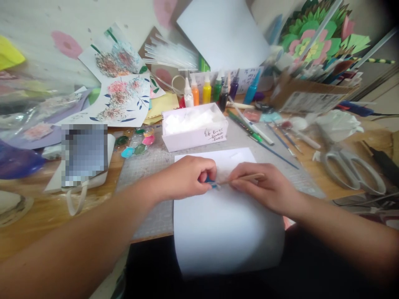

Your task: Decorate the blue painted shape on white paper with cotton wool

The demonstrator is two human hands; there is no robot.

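Note:
Over a large sheet of white paper (227,236), my two hands almost meet. My left hand (190,176) is closed in a pinch on a small blue piece (210,181), mostly hidden by the fingers, so its exact kind does not show. In my right hand (268,189) a thin wooden stick (249,177) is gripped between thumb and fingers. The stick's left end reaches the blue piece, with a bit of whitish material there; blur hides the exact contact. A small white scrap (238,157) lies on the paper beyond my hands.
Behind the paper stands a white box (195,139) with white fluffy material, then several paint bottles (206,89). Scissors (352,166) and brushes (277,137) lie right. On the left are a pixelated device (84,158) and small paint pots (140,148). A grey mat (143,174) lies underneath.

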